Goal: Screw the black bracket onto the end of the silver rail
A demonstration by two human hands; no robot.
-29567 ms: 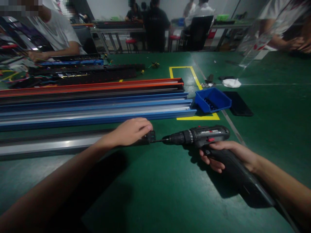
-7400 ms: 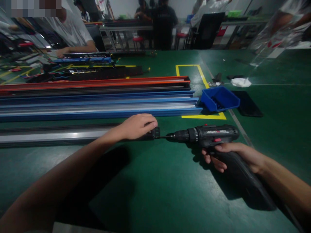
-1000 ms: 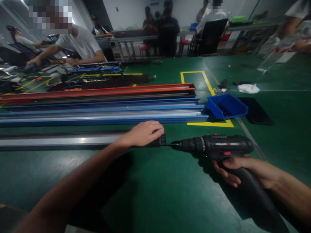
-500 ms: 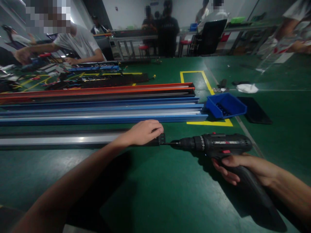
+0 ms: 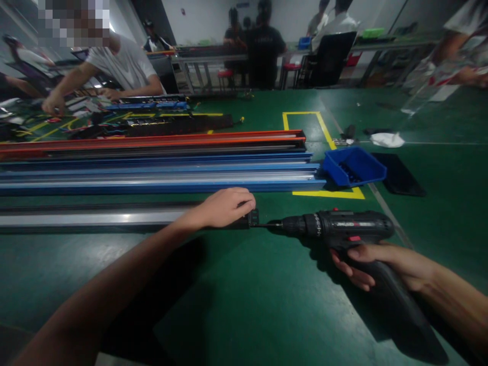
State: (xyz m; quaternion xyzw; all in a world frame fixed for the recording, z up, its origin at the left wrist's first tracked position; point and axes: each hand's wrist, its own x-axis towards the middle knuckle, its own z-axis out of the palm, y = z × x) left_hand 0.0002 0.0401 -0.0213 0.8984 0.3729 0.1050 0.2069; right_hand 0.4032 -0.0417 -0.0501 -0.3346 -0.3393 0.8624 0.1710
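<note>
Takes 12 o'clock as the far side of the green bench (image 5: pixel 236 295). Holds the grey rail (image 5: pixel 125 218) down with the left hand (image 5: pixel 229 207), fingers clamped over the right end, just beside the black end piece (image 5: pixel 253 217). Cannot tell the depth of that grip on the far side. Grips the drill (image 5: pixel 351 226) with the right hand (image 5: pixel 396 256), fingers wrapped around the handle; cannot tell a pressed trigger from a free one.

Lines up rail and drill end to end: runs the rail along the 9-to-3 line, off toward 9, and aims the thin bit (image 5: pixel 269 224) toward 9 from the 3 o'clock side. Brings the bit up to the end piece, apparently touching; cannot make out the exact seat of the tip. Has the left hand nearer to that meeting point, at 10 o'clock of it, and the right hand well off, between 3 and 4.

Has the blue rails (image 5: pixel 171 184) parallel at 11 and the blue bin (image 5: pixel 368 162) at 2.

Matches the frame of half a second ago in grip and drill line. Differs at 10 o'clock, across the bench: shows a co-worker's hand (image 5: pixel 53 104) lower and closer in.
</note>
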